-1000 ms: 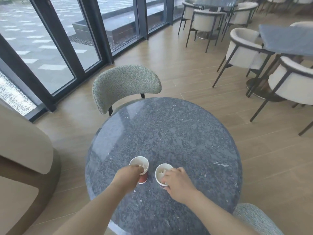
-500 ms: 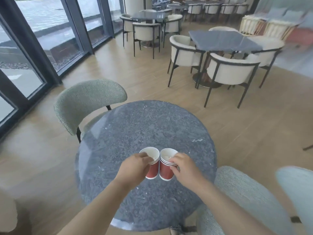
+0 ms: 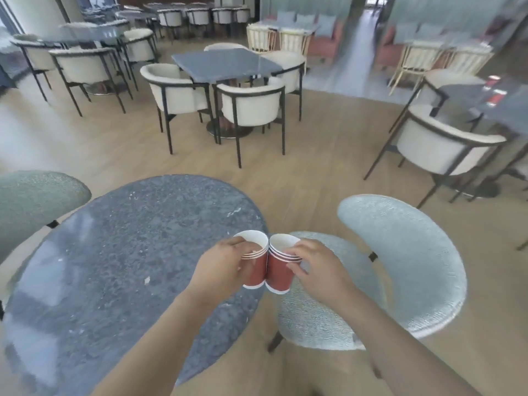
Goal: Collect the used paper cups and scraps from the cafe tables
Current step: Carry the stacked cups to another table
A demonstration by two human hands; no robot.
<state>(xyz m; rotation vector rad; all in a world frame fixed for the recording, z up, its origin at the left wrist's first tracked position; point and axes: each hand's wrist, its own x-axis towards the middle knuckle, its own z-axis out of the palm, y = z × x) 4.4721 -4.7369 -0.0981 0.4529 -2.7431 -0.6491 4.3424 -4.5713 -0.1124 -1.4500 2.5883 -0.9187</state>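
Observation:
Two red paper cups with white rims are held side by side in the air, touching each other. My left hand grips the left cup and my right hand grips the right cup. They hang over the right edge of the round grey stone table. Small pale scraps lie on that tabletop. Far right, on a dark table, stand more red cups, blurred.
A pale blue-grey chair stands directly right of the round table, and a grey-green chair at its left. A square dark table ringed by cream armchairs sits ahead. Wooden floor lies between. More tables and chairs fill the back.
Both hands lifted the two cups off the round table and brought them together. The view swung right, away from the windows, and the cups now hang at the table's right edge.

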